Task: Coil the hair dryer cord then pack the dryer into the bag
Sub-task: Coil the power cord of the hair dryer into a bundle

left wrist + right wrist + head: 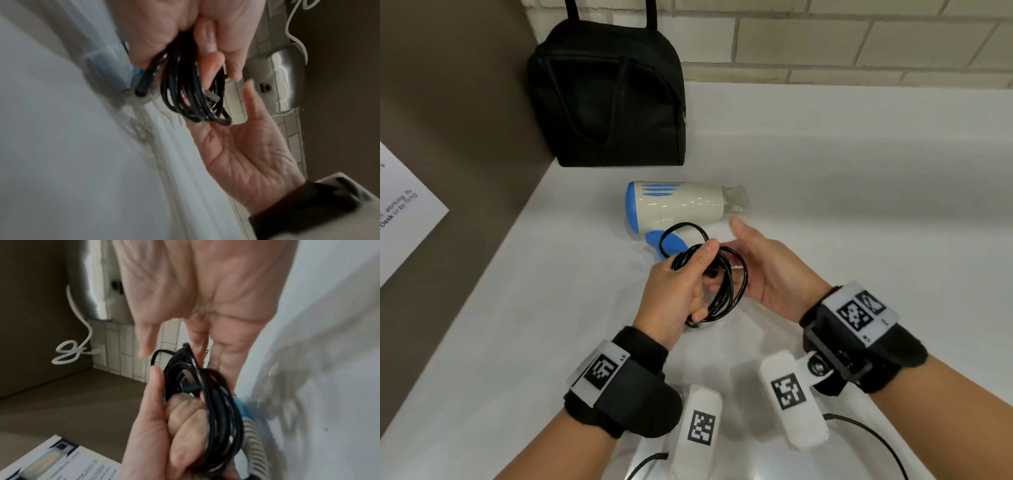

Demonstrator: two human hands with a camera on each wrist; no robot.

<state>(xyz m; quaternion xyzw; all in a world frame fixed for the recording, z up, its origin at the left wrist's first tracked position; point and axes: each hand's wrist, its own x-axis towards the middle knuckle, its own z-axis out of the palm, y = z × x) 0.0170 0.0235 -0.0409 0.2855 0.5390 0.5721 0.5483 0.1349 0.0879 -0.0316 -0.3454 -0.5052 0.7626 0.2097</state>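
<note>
A cream and blue hair dryer (674, 205) lies on its side on the white counter (517, 342), nozzle to the right, blue handle (664, 244) toward me. Its black cord (726, 284) is wound in several loops. My left hand (681, 291) grips the bundle, thumb on top, with the plug (190, 379) inside the loops. My right hand (767, 270) is flat and straight, palm facing the coil (193, 97), its fingers just behind the loops. The black bag (609, 99) stands upright against the back wall, behind the dryer.
A brown side wall (448, 171) with a white printed notice (404, 212) borders the counter on the left. Cream tiles (825, 44) run along the back. A steel wall unit (283, 78) with a white cable (72, 350) hangs above.
</note>
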